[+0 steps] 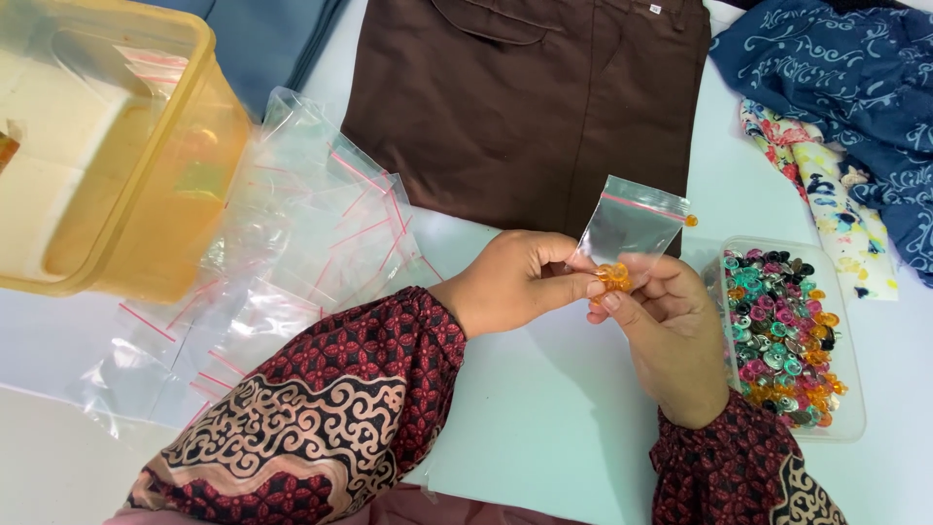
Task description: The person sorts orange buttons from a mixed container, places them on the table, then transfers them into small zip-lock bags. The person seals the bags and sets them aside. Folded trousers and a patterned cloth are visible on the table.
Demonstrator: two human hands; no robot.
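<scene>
Orange buttons (613, 278), a tiny cluster, sit pinched right at the mouth of a small clear bag (630, 226) with a red seal strip, held up over the middle of the white table (544, 408). Left hand (515, 282) has its fingers closed on the bag's lower edge; right hand (666, 326) has its fingertips clamped on the buttons from below. One more orange button (690, 221) shows at the bag's upper right corner. Just beside the right hand, near the table's right edge, a clear plastic box (847, 428) brims with pink, green, black and orange buttons. Toward the left edge, a heap of empty clear bags (292, 253) spreads out, and a yellow tub (126, 156) sits tilted at the far left corner. Brown trousers (525, 97) lie along the far edge.
</scene>
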